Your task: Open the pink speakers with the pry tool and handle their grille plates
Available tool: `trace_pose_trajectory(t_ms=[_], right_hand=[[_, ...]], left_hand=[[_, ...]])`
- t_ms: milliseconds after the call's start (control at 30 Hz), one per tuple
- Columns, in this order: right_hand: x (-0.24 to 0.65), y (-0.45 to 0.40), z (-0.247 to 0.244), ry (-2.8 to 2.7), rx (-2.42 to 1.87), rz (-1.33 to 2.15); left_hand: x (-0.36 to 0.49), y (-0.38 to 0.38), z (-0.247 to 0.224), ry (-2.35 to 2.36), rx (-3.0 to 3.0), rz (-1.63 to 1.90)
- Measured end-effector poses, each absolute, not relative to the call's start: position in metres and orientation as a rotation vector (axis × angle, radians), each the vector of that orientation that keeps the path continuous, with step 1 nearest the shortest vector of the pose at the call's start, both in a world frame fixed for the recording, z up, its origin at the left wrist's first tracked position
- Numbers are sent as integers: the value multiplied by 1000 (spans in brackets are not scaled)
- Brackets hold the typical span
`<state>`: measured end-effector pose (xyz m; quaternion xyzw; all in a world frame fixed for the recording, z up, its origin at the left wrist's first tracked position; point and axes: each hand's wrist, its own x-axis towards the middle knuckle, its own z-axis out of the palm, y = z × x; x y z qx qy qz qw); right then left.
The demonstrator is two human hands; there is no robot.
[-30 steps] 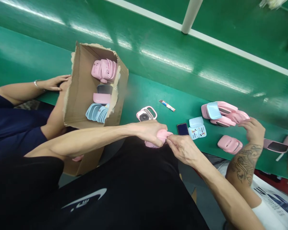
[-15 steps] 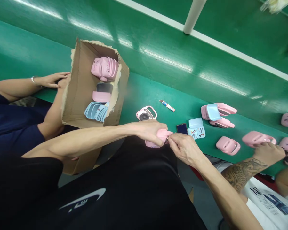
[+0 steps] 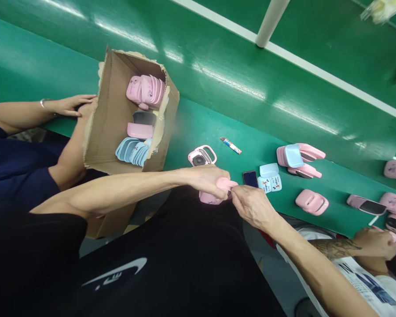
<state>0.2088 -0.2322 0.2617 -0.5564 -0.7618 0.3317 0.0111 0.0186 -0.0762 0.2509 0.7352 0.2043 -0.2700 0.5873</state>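
A pink plastic case (image 3: 210, 199) with a small printed pattern is held at the table's front edge, over my lap. My left hand (image 3: 207, 179) is closed around it from the left, covering much of its top. My right hand (image 3: 253, 203) is closed in a pinch against the case's right end. A small dark bit shows at those fingertips, too small to name. Just beyond my left hand lies a pink-rimmed case (image 3: 198, 159) with a round dark speaker-like disc and a loop handle. Light blue printed covers (image 3: 269, 180) lie beyond my right hand, next to a phone (image 3: 250, 178).
A torn cardboard box (image 3: 102, 132) at left holds pink and blue plastic parts. A cutter knife (image 3: 231, 145) lies mid-table. Stacked pink cases (image 3: 308, 152) and a single pink case (image 3: 313, 202) are at right. Co-workers' arms are at left (image 3: 26, 112) and right (image 3: 366, 246).
My hands stay almost in place on the pink case. The co-worker at right has drawn a hand back toward the body, and a pink case there now shows its dark side.
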Motion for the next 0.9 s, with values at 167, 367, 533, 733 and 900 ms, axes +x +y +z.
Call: trace_pose_trajectory(t_ms=[167,367,533,733,900], right_hand=[[204,-231,262,-2472,-1771,1006],[201,-228,263,-2530,-1832,1031],[205,-227,258,-2447,-1754,1058],[208,-228,257,-2338,-1736,1090],[206,-228,260,-2344,-1774,1065]], left_hand=[[18,-78,250,486,1713,-649],[17,-78,243,484,1692,-643],[15,-74,239,489,1633,-616],[15,-71,242,520,1594,-606],[15,-73,243,533,1611,-619]])
